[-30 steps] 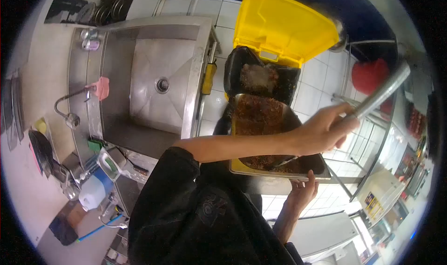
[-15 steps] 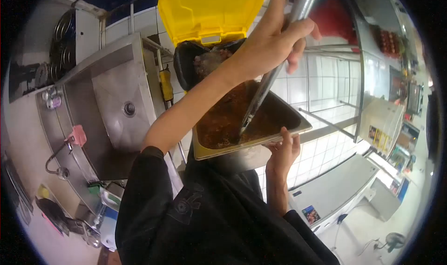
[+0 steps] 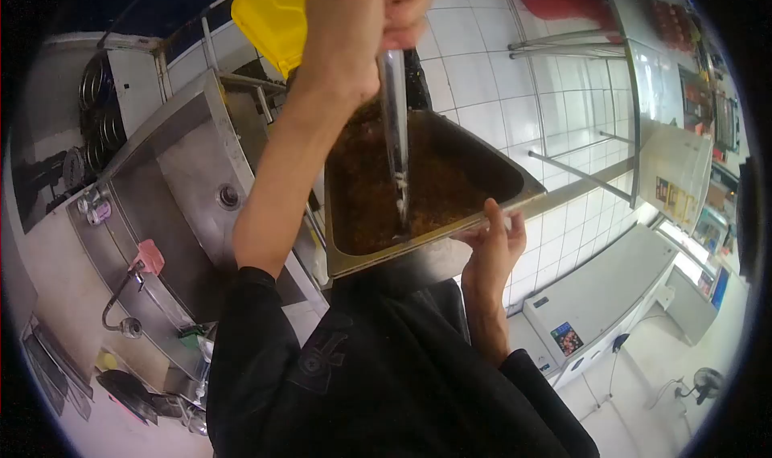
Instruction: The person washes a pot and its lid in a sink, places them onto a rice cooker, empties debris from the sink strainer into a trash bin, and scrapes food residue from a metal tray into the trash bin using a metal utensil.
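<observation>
My left hand (image 3: 366, 32) is closed around a long shiny metal utensil (image 3: 394, 120) near the top of the view. The utensil stands nearly upright, its lower end in the brown contents of a deep rectangular metal pan (image 3: 511, 186). Whether it is tongs or another tool I cannot tell. My right hand (image 3: 492, 249) grips the near right rim of the pan, thumb on top and fingers below. The brown contents (image 3: 434, 188) look wet and lumpy. Behind my left forearm, the far left part of the pan is hidden.
A yellow bin lid (image 3: 269, 24) stands raised beyond the pan, partly covered by my arm. To the left is a steel sink (image 3: 197, 164) with a tap (image 3: 121, 297) and a pink cloth (image 3: 149, 257). A white chest freezer (image 3: 603, 297) stands at the right.
My left hand has moved left and up in the view, and the utensil has swung from slanted to nearly upright. My right hand keeps its hold on the rim. The camera view has shifted.
</observation>
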{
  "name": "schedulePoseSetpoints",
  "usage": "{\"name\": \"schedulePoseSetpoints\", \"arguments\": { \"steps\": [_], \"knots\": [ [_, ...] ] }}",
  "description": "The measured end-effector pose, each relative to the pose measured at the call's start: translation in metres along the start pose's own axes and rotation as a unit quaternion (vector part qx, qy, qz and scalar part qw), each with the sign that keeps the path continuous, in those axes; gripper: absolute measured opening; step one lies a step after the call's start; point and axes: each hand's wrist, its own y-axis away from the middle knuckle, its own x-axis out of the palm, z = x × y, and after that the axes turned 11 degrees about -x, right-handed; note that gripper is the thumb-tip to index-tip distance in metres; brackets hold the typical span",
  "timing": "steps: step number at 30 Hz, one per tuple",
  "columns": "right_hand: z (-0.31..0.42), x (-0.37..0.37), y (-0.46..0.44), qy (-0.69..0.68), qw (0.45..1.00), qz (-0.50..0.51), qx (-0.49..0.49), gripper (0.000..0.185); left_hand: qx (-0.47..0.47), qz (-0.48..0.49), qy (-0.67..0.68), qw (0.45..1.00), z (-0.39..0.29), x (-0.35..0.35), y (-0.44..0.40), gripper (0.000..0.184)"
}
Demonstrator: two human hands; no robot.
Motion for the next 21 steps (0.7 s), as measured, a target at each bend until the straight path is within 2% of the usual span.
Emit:
{"name": "schedulePoseSetpoints", "arguments": {
  "steps": [3,4,7,8,13,17,19,21],
  "knots": [
    [0.001,0.001,0.000,0.017,1.000,0.005,-0.007,0.026,0.013,0.005,-0.017,1.000,-0.007,-0.008,-0.002,0.043],
    [0.001,0.001,0.000,0.017,1.000,0.005,-0.007,0.026,0.005,-0.056,-0.011,0.998,-0.006,0.001,0.003,0.042],
    [0.003,0.003,0.000,-0.001,1.000,0.000,-0.002,0.028,-0.034,-0.002,0.032,0.999,0.024,-0.025,0.010,0.034],
    [0.004,0.002,0.001,0.001,1.000,-0.003,-0.002,0.028,-0.012,-0.100,-0.035,0.994,0.020,-0.001,0.017,0.044],
    [-0.002,-0.005,0.001,0.005,1.000,-0.013,0.003,0.024,-0.017,-0.072,-0.006,0.997,0.011,0.016,0.052,0.046],
    [0.000,-0.003,0.002,-0.014,1.000,-0.010,0.009,0.018,0.008,-0.068,-0.048,0.996,0.008,0.031,0.077,0.051],
    [0.000,-0.002,0.002,-0.024,1.000,-0.006,0.010,0.017,0.028,-0.008,-0.046,0.998,0.012,0.025,0.081,0.053],
    [-0.004,-0.006,0.002,-0.025,0.999,-0.020,0.009,0.020,0.008,-0.010,-0.050,0.999,0.013,0.026,0.088,0.055]
  ]
}}
